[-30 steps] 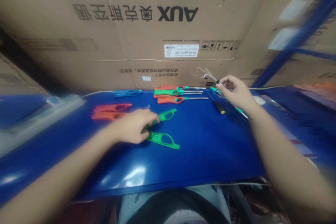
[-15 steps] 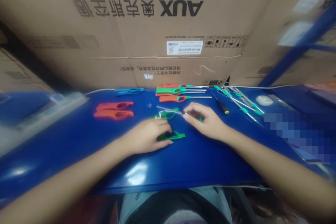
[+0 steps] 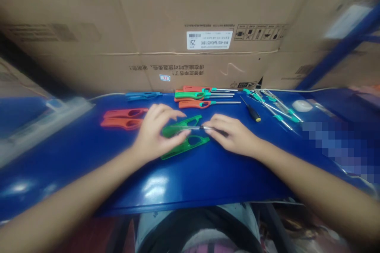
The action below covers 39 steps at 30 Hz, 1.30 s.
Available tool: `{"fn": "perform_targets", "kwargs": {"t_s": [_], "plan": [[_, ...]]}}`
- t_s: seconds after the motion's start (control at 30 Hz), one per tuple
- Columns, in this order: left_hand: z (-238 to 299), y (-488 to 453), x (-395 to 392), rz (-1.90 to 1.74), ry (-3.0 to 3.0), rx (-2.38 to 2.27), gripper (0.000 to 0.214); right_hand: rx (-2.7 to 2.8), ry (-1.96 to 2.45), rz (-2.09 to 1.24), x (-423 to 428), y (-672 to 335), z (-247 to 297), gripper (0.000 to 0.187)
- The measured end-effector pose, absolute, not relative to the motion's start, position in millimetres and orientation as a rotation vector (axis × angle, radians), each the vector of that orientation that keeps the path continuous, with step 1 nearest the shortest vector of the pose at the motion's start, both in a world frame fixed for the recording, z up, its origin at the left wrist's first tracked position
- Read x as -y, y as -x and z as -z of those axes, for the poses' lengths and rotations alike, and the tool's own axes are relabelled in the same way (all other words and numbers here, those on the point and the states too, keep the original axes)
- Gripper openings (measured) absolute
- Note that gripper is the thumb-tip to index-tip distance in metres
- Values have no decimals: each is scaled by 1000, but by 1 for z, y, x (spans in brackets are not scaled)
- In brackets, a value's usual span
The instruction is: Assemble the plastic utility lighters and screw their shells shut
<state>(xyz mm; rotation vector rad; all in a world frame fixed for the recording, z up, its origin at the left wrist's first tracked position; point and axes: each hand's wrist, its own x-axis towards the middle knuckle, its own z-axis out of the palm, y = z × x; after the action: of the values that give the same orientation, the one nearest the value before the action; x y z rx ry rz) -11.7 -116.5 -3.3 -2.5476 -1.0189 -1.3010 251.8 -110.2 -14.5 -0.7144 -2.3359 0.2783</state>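
Observation:
My left hand (image 3: 156,132) is over the left ends of two green plastic lighter shells, its thumb and fingers apart. One shell (image 3: 194,119) lies behind, the other (image 3: 190,146) in front; both have an oval trigger opening. My right hand (image 3: 233,132) pinches a thin metal rod with a dark end (image 3: 194,127), which points left across the shells toward my left thumb. The rest of this piece is hidden in my palm, so its exact kind cannot be made out. Whether my left thumb touches the rod, I cannot tell.
Orange shells (image 3: 123,123) lie left, blue shells (image 3: 144,95) behind. Assembled long-nosed lighters (image 3: 194,104) line the cardboard (image 3: 118,39). A black-and-yellow screwdriver (image 3: 251,111), metal lighter tubes (image 3: 274,110) and a round white object (image 3: 302,106) are at the right on the blue table (image 3: 190,185).
My left hand has moved left and up off the front green shell, and its fingers have spread. My right hand stays in place, its rod now lying more level. The view has tipped down slightly.

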Motion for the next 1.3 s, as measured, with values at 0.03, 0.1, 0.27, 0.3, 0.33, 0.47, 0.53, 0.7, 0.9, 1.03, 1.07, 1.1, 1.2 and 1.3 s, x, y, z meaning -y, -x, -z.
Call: {"fn": "perform_targets", "kwargs": {"t_s": [0.03, 0.1, 0.27, 0.3, 0.33, 0.47, 0.53, 0.7, 0.9, 1.03, 1.07, 1.1, 1.2, 1.3], "plan": [[3, 10, 119, 1255, 2574, 964, 32, 2357, 731, -255, 112, -251, 14, 22], [4, 7, 123, 1168, 2644, 860, 33, 2388, 753, -208, 116, -249, 14, 24], [9, 2, 127, 1124, 2753, 811, 18, 2448, 759, -138, 123, -246, 15, 24], [9, 2, 127, 1134, 2757, 819, 15, 2452, 757, -158, 123, -246, 15, 24], [9, 2, 127, 1144, 2761, 819, 14, 2445, 755, -198, 124, -246, 15, 22], [9, 4, 127, 1166, 2767, 817, 14, 2346, 799, -401, 124, -245, 14, 7], [8, 4, 128, 1166, 2764, 821, 14, 2328, 802, -431, 123, -245, 14, 7], [9, 3, 127, 1161, 2770, 847, 12, 2365, 757, -380, 122, -245, 15, 9], [12, 3, 127, 1215, 2776, 821, 14, 2358, 809, -330, 123, -243, 16, 12], [13, 4, 125, 1181, 2801, 794, 14, 2368, 827, -313, 123, -243, 17, 13], [13, 4, 125, 1164, 2808, 785, 15, 2371, 828, -309, 123, -243, 17, 14], [13, 5, 124, 1145, 2814, 776, 16, 2373, 828, -305, 123, -243, 17, 14], [15, 8, 121, 1101, 2824, 731, 19, 2383, 825, -286, 123, -244, 16, 15], [16, 10, 119, 1091, 2835, 702, 20, 2403, 826, -244, 123, -245, 16, 17]]}}
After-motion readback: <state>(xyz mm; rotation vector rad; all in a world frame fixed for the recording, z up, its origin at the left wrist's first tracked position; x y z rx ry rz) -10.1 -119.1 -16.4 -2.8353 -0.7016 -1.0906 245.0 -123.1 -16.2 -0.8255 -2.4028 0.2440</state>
